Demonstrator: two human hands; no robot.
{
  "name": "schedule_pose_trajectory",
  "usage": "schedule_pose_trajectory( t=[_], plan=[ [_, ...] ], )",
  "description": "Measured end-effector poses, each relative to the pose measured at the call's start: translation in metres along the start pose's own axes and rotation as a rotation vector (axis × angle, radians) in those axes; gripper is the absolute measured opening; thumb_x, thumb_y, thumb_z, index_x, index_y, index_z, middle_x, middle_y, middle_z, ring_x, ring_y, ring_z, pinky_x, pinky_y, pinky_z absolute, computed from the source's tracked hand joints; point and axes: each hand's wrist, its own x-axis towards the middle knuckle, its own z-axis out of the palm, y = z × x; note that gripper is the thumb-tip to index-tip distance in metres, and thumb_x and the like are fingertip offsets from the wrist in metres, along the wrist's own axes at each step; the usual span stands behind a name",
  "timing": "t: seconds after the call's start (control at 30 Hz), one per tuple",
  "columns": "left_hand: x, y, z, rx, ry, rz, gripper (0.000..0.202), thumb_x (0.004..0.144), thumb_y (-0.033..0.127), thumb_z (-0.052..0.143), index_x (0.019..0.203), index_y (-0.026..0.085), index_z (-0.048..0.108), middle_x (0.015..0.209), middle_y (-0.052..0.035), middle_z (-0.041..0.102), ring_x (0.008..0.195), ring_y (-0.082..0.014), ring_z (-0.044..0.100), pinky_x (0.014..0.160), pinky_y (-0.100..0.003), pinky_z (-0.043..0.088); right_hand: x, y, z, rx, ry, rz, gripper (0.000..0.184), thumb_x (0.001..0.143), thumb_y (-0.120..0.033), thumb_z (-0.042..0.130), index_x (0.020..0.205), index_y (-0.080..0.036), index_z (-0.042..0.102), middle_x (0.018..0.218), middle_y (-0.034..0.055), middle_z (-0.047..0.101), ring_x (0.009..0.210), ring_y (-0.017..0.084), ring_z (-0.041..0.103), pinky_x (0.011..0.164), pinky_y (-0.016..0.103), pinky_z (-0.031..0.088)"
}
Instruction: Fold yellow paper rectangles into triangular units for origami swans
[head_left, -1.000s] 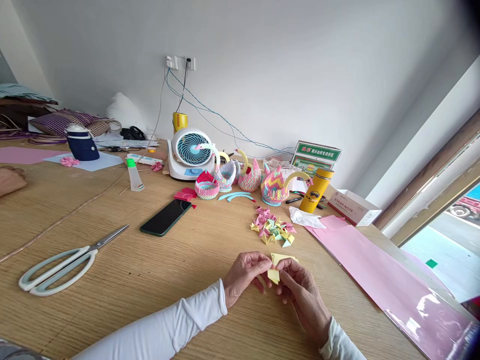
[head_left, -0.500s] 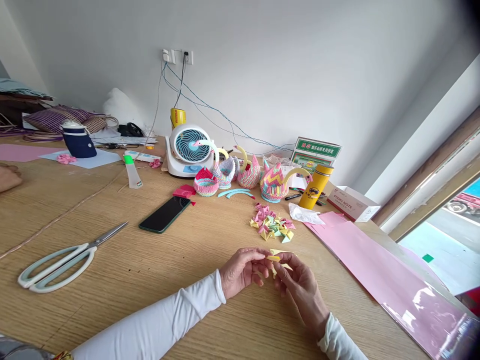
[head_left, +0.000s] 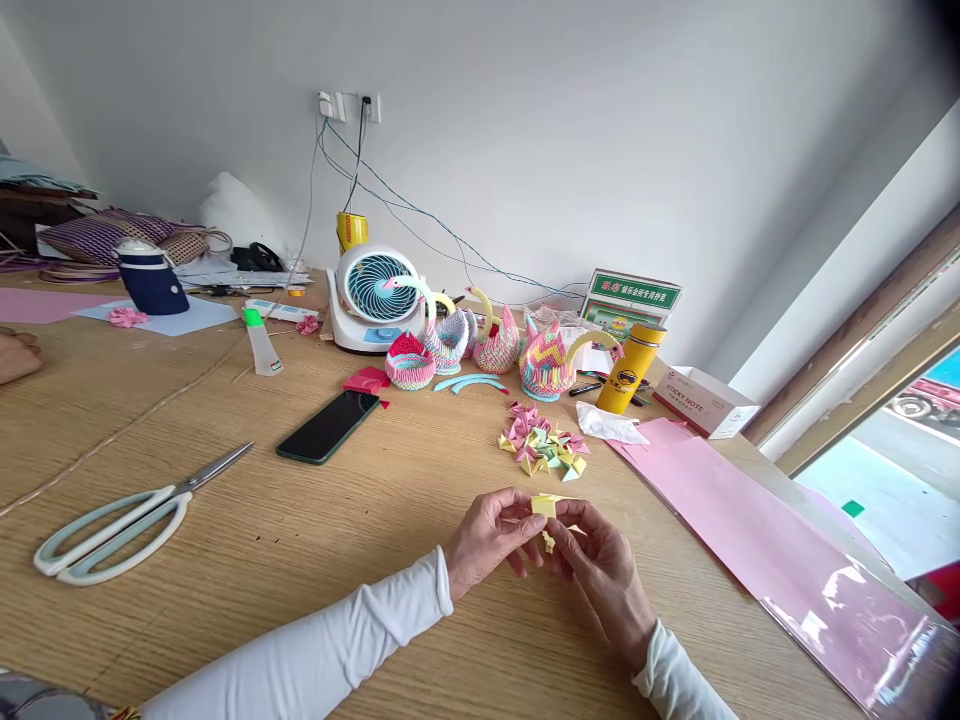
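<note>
Between my two hands is a small folded piece of yellow paper (head_left: 544, 507), its flat face toward me. My left hand (head_left: 495, 535) pinches its left side with thumb and fingers. On the other side, the thumb and fingers of my right hand (head_left: 596, 555) are closed on its right edge. More pale yellow paper (head_left: 550, 542) shows partly behind and below my fingers, mostly hidden. Just beyond my hands lies a pile of folded paper triangles (head_left: 544, 440) in pink, yellow and green.
Paper swans (head_left: 550, 362) and a fan (head_left: 379, 290) stand toward the wall. A yellow flask (head_left: 631, 370) and pink paper sheets (head_left: 750, 530) are at right. Scissors (head_left: 142, 520), a phone (head_left: 328, 427) and a glue bottle (head_left: 262, 345) lie left. Another person's hand (head_left: 16, 357) rests at far left.
The yellow paper has turned from nearly edge-on to showing its flat face. My left thumb now presses on its front. The view has shifted slightly.
</note>
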Motion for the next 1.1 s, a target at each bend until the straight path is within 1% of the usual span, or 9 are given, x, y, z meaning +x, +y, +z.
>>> schedule_pose_trajectory(
  t=[0.1, 0.23, 0.4, 0.47, 0.63, 0.8, 0.93, 1.1],
  plan=[
    [0.000, 0.000, 0.000, -0.024, -0.003, -0.005, 0.044, 0.073, 0.049, 0.065, 0.093, 0.011, 0.055, 0.084, -0.0082, 0.064, 0.056, -0.0125, 0.063, 0.043, -0.019, 0.048, -0.001, 0.000, 0.000, 0.009, 0.031, -0.021, 0.031, 0.081, -0.045, 0.063, 0.097, -0.020, 0.053, 0.073, -0.0012, 0.056, 0.047, 0.008, 0.047, 0.041, 0.020, 0.032],
    [0.000, -0.001, 0.001, -0.031, 0.000, -0.005, 0.042, 0.072, 0.047, 0.067, 0.088, 0.011, 0.055, 0.079, -0.0068, 0.064, 0.057, -0.0129, 0.063, 0.043, -0.019, 0.048, -0.004, -0.002, 0.001, -0.018, 0.029, -0.055, 0.026, 0.082, -0.044, 0.062, 0.087, -0.020, 0.052, 0.071, -0.0021, 0.053, 0.047, 0.007, 0.045, 0.042, 0.020, 0.032],
    [0.000, 0.001, 0.001, -0.009, -0.001, -0.015, 0.042, 0.072, 0.046, 0.068, 0.089, 0.010, 0.056, 0.080, -0.0077, 0.064, 0.057, -0.0128, 0.063, 0.044, -0.019, 0.048, -0.005, 0.000, -0.001, -0.089, 0.024, -0.026, 0.027, 0.084, -0.046, 0.058, 0.082, -0.019, 0.053, 0.054, -0.0040, 0.050, 0.044, 0.008, 0.042, 0.042, 0.021, 0.030],
    [-0.001, 0.003, 0.001, -0.007, -0.009, -0.012, 0.041, 0.073, 0.045, 0.067, 0.089, 0.010, 0.056, 0.082, -0.0080, 0.064, 0.058, -0.0128, 0.064, 0.044, -0.018, 0.049, -0.004, 0.001, -0.003, -0.102, 0.019, -0.017, 0.028, 0.084, -0.047, 0.058, 0.082, -0.019, 0.054, 0.050, -0.0041, 0.049, 0.043, 0.009, 0.042, 0.042, 0.022, 0.030],
    [-0.001, 0.002, 0.001, -0.034, -0.016, 0.023, 0.037, 0.078, 0.043, 0.064, 0.093, 0.010, 0.058, 0.081, -0.0061, 0.063, 0.059, -0.0119, 0.063, 0.045, -0.018, 0.050, -0.005, 0.001, -0.004, -0.109, 0.003, -0.026, 0.027, 0.082, -0.045, 0.062, 0.077, -0.019, 0.054, 0.054, -0.0019, 0.051, 0.046, 0.010, 0.043, 0.041, 0.021, 0.031],
    [0.001, -0.005, -0.001, -0.039, 0.011, 0.037, 0.034, 0.076, 0.041, 0.066, 0.089, 0.010, 0.060, 0.078, -0.0052, 0.063, 0.057, -0.0118, 0.063, 0.044, -0.018, 0.049, -0.005, 0.002, -0.003, -0.108, 0.009, -0.022, 0.027, 0.082, -0.044, 0.061, 0.078, -0.019, 0.052, 0.054, -0.0028, 0.050, 0.044, 0.009, 0.041, 0.040, 0.021, 0.030],
    [0.003, -0.010, -0.002, -0.046, 0.027, 0.054, 0.033, 0.075, 0.040, 0.067, 0.089, 0.011, 0.059, 0.075, -0.0038, 0.063, 0.056, -0.0124, 0.063, 0.043, -0.018, 0.048, -0.005, 0.001, -0.002, -0.112, 0.017, -0.003, 0.028, 0.082, -0.045, 0.061, 0.078, -0.019, 0.052, 0.051, -0.0041, 0.048, 0.043, 0.008, 0.041, 0.039, 0.021, 0.030],
    [0.002, -0.009, -0.002, -0.016, 0.009, 0.058, 0.034, 0.074, 0.039, 0.068, 0.090, 0.010, 0.059, 0.078, -0.0061, 0.064, 0.060, -0.0138, 0.064, 0.043, -0.019, 0.049, -0.005, 0.001, -0.004, -0.135, 0.026, 0.015, 0.028, 0.082, -0.045, 0.061, 0.077, -0.019, 0.052, 0.051, -0.0034, 0.049, 0.043, 0.009, 0.042, 0.039, 0.021, 0.031]
  ],
)
